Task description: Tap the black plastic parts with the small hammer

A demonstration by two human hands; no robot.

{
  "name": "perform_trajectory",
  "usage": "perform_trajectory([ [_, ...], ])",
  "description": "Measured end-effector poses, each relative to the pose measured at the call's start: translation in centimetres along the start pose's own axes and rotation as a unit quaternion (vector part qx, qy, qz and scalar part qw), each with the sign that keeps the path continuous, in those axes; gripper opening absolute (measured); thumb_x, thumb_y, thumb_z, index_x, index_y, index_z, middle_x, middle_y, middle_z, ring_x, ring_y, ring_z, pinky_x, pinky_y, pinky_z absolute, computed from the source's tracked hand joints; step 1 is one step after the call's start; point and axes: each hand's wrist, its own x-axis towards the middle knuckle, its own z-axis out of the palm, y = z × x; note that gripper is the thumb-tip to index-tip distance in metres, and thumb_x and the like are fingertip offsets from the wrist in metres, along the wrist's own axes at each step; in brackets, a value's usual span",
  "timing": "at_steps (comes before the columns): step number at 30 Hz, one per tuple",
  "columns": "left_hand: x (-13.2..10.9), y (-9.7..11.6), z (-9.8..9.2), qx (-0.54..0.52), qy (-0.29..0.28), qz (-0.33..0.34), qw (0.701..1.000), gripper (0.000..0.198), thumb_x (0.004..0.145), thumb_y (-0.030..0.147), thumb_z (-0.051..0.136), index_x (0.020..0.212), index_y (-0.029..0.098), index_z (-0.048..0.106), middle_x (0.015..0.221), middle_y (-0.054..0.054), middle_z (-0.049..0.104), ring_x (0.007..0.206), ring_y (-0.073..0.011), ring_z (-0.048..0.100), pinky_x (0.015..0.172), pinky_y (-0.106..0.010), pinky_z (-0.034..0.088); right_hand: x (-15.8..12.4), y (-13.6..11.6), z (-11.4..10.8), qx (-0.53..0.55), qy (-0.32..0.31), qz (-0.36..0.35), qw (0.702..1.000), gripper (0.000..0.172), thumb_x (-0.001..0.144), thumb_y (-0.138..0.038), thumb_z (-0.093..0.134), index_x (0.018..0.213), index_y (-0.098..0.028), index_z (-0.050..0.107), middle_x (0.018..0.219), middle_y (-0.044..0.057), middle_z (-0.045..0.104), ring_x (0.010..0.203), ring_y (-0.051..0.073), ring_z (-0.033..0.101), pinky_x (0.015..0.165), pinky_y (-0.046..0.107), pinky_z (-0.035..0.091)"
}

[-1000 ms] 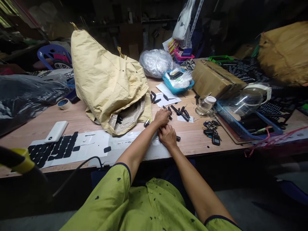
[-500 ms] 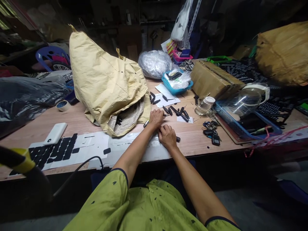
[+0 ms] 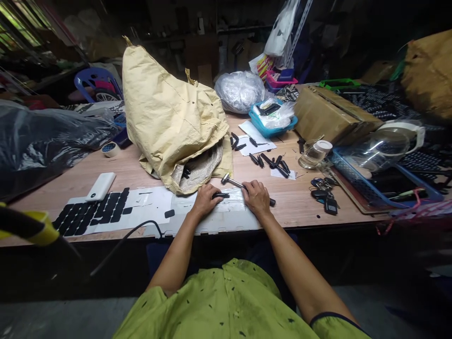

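Note:
My left hand (image 3: 205,200) rests on a white sheet (image 3: 215,212) at the table's near edge, fingers pinched on a small black part (image 3: 221,195). My right hand (image 3: 257,198) is closed round the handle of a small hammer (image 3: 233,182), whose metal head lies just left of my fingers and whose black butt end sticks out to the right. Several more small black parts (image 3: 271,162) lie scattered on the wood and on paper beyond my hands.
A large yellow paper sack (image 3: 169,113) stands behind my left hand. A white power bank (image 3: 100,186) and a sheet of black pads (image 3: 95,212) lie left. A glass jar (image 3: 314,154), keys (image 3: 323,190), a cardboard box (image 3: 332,115) and a blue basket (image 3: 381,181) sit right.
My left hand has drawn back from the scattered black parts to the white sheet with one black part in its fingers. The hammer under my right hand now shows. The view shifted left.

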Motion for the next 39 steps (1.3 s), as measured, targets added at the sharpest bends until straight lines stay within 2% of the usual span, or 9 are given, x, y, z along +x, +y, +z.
perform_trajectory([
  [4, 0.0, -1.1, 0.7, -0.037, 0.034, -0.008, 0.999, 0.025, 0.078, 0.028, 0.081, 0.101, 0.023, 0.074, 0.097, -0.005, 0.067, 0.101, -0.0264, 0.058, 0.094, -0.041, 0.046, -0.1, 0.3, 0.0, 0.001, 0.003, -0.002, 1.0, 0.022, 0.095, -0.025, 0.052, 0.106, -0.024, 0.071, 0.093, 0.008, 0.058, 0.089, 0.022, 0.045, 0.074, 0.031, 0.031],
  [9, 0.4, -1.3, 0.9, -0.063, 0.033, -0.022, 0.997, 0.017, 0.075, 0.026, 0.084, 0.089, 0.023, 0.076, 0.091, -0.003, 0.065, 0.098, -0.0255, 0.058, 0.093, -0.041, 0.046, 0.0, 0.7, -0.1, 0.014, -0.002, 0.0, 1.0, 0.024, 0.096, -0.025, 0.05, 0.106, -0.022, 0.072, 0.094, 0.008, 0.061, 0.09, 0.023, 0.048, 0.074, 0.032, 0.034],
  [15, 0.7, -1.0, 0.9, -0.077, 0.026, -0.031, 0.996, 0.019, 0.072, 0.025, 0.086, 0.088, 0.023, 0.076, 0.09, -0.003, 0.065, 0.099, -0.0252, 0.058, 0.094, -0.041, 0.046, 0.0, 1.3, -1.1, 0.131, -0.015, 0.058, 0.99, 0.025, 0.096, -0.032, 0.048, 0.1, -0.024, 0.071, 0.095, 0.008, 0.065, 0.088, 0.022, 0.056, 0.075, 0.032, 0.042],
  [19, 0.7, -0.6, 0.9, -0.079, 0.025, -0.041, 0.996, 0.019, 0.071, 0.024, 0.086, 0.087, 0.023, 0.076, 0.09, -0.002, 0.065, 0.102, -0.0254, 0.058, 0.095, -0.041, 0.046, -1.7, 0.6, -2.6, 0.229, -0.017, 0.061, 0.971, 0.034, 0.1, -0.037, 0.039, 0.103, -0.023, 0.07, 0.098, 0.008, 0.069, 0.091, 0.022, 0.062, 0.079, 0.033, 0.049],
  [23, 0.8, -0.5, 1.0, -0.08, 0.025, -0.053, 0.995, 0.017, 0.071, 0.023, 0.086, 0.085, 0.022, 0.076, 0.087, -0.002, 0.064, 0.1, -0.0248, 0.058, 0.094, -0.04, 0.045, -4.1, -1.3, -3.8, 0.279, -0.043, 0.03, 0.959, 0.039, 0.101, -0.037, 0.036, 0.119, -0.023, 0.069, 0.109, 0.009, 0.072, 0.101, 0.023, 0.065, 0.087, 0.036, 0.053],
  [28, 1.0, -0.5, 0.9, -0.082, 0.016, -0.057, 0.995, 0.015, 0.072, 0.026, 0.085, 0.083, 0.023, 0.075, 0.083, -0.001, 0.062, 0.097, -0.0241, 0.057, 0.091, -0.039, 0.046, -5.7, -3.3, -4.4, 0.264, -0.063, 0.007, 0.962, 0.042, 0.101, -0.031, 0.039, 0.135, -0.028, 0.065, 0.099, 0.007, 0.07, 0.093, 0.021, 0.066, 0.084, 0.033, 0.054],
  [34, 0.9, 0.0, 0.5, -0.077, 0.002, -0.077, 0.994, 0.012, 0.073, 0.026, 0.084, 0.08, 0.022, 0.076, 0.082, -0.002, 0.061, 0.097, -0.024, 0.056, 0.089, -0.038, 0.045, -6.0, -4.0, -4.6, 0.17, -0.09, -0.006, 0.981, 0.044, 0.099, -0.024, 0.044, 0.136, -0.034, 0.065, 0.087, 0.004, 0.064, 0.077, 0.018, 0.062, 0.064, 0.026, 0.048],
  [39, 0.9, 0.1, 0.6, -0.083, 0.01, -0.077, 0.994, 0.014, 0.072, 0.025, 0.084, 0.083, 0.023, 0.077, 0.084, -0.001, 0.062, 0.099, -0.024, 0.055, 0.092, -0.039, 0.046, -6.0, -3.7, -4.9, 0.171, -0.044, 0.004, 0.984, 0.043, 0.101, -0.026, 0.041, 0.135, -0.031, 0.066, 0.089, 0.005, 0.064, 0.082, 0.018, 0.064, 0.067, 0.025, 0.049],
])
